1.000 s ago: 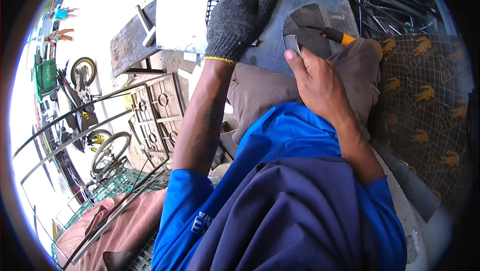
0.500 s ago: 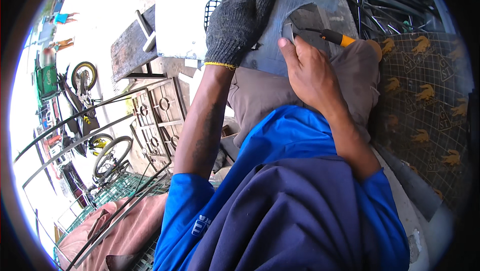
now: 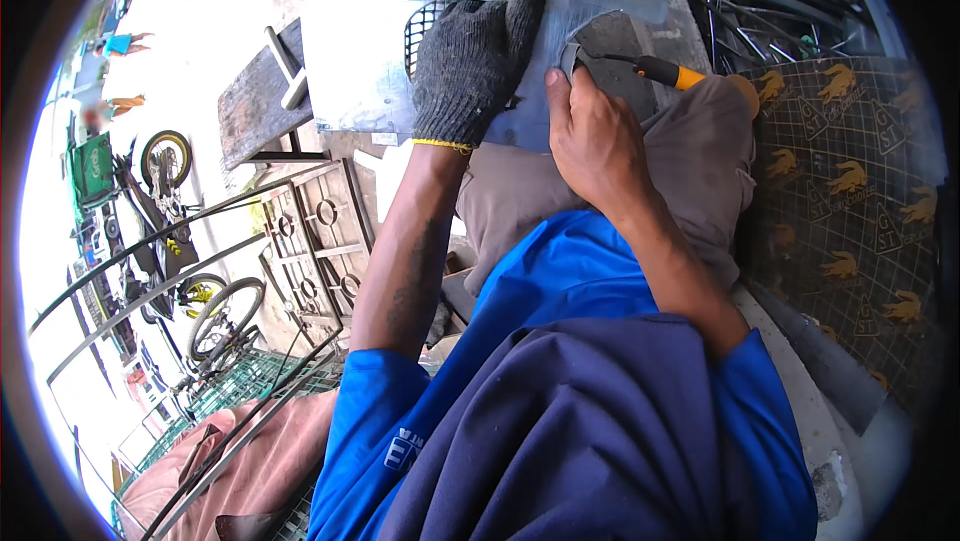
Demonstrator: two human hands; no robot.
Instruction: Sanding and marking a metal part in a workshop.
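Note:
A thin silvery metal sheet lies across my lap and over the work surface beyond it. It has a hole with black mesh showing through and a curved cut-out on its right. My left hand, in a dark knit glove with a yellow cuff, grips the sheet beside the hole, thumb stretched away and fingertips hidden. Bare, my right hand pinches a narrow grey metal strip at the cut-out's edge; whether it joins the sheet I cannot tell. Close by is a yellow-and-black handled tool with a thin dark shaft.
A wooden bench with a pale T-shaped piece stands left. Below it are a metal grille, a bicycle and a motorcycle. Dark rods crowd the upper right. A patterned dark panel lies right.
My right hand has moved a little left and toward me along the cut-out, still pinching the strip. The sheet has shifted slightly left and nearer, with my gloved left hand still on it.

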